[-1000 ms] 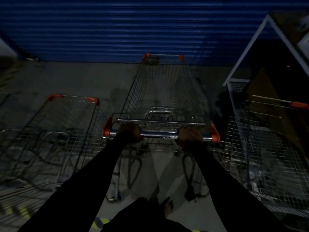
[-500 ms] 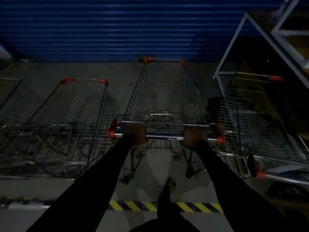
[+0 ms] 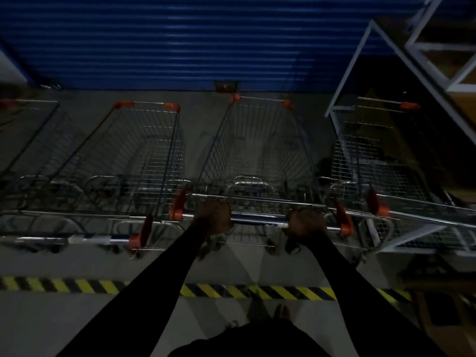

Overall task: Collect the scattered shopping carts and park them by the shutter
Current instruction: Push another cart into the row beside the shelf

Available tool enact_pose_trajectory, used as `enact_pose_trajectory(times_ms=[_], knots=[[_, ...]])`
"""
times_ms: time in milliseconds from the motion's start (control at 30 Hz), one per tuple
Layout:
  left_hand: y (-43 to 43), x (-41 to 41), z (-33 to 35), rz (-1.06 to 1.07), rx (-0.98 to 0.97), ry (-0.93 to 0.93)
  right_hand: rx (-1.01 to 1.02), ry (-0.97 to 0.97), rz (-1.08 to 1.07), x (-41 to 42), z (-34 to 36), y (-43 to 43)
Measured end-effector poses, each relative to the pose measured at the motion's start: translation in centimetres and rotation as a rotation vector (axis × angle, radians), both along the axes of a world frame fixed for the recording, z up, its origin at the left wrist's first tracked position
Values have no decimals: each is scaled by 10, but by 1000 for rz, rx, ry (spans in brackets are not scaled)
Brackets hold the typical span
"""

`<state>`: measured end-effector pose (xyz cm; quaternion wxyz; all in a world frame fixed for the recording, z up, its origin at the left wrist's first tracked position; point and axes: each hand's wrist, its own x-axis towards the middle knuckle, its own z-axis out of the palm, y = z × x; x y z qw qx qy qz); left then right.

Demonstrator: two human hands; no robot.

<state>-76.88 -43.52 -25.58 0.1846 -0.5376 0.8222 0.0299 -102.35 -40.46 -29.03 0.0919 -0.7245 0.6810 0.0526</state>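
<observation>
A wire shopping cart [image 3: 260,150] with orange corner caps stands in the middle, nose close to the blue shutter [image 3: 180,39]. My left hand [image 3: 215,217] and my right hand [image 3: 305,222] both grip its handle bar [image 3: 258,219]. Another cart [image 3: 134,155] is parked to its left, a further one [image 3: 28,140] at the far left, and one more [image 3: 386,161] to the right, all facing the shutter.
A white metal frame rack [image 3: 365,70] leans over the right-hand cart. A yellow-and-black hazard stripe [image 3: 219,289] crosses the concrete floor behind the carts. My feet [image 3: 270,313] stand just behind the stripe. The scene is dim.
The view has pulled back from the shutter: the row of carts now shows in full and the hazard stripe lies ahead of my feet. Both hands keep their grip on the handle.
</observation>
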Motion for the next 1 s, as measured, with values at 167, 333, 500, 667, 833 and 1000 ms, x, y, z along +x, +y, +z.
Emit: enact_pose_trajectory(times_ms=[167,333,500,667,833,1000], knots=[[23,-1,-8,71,-17,120,-107,37,11,-3,1,24],[39,0,-10,52,-11,156,-201,129,54,-5,-4,48],[54,-2,-14,86,-5,118,-144,152,69,-10,-8,63],[59,-1,-13,84,-7,132,-142,149,82,-10,-2,68],[56,1,-14,77,7,174,-162,151,93,-9,-3,63],[53,-1,-15,88,-26,180,-148,94,106,-11,4,52]])
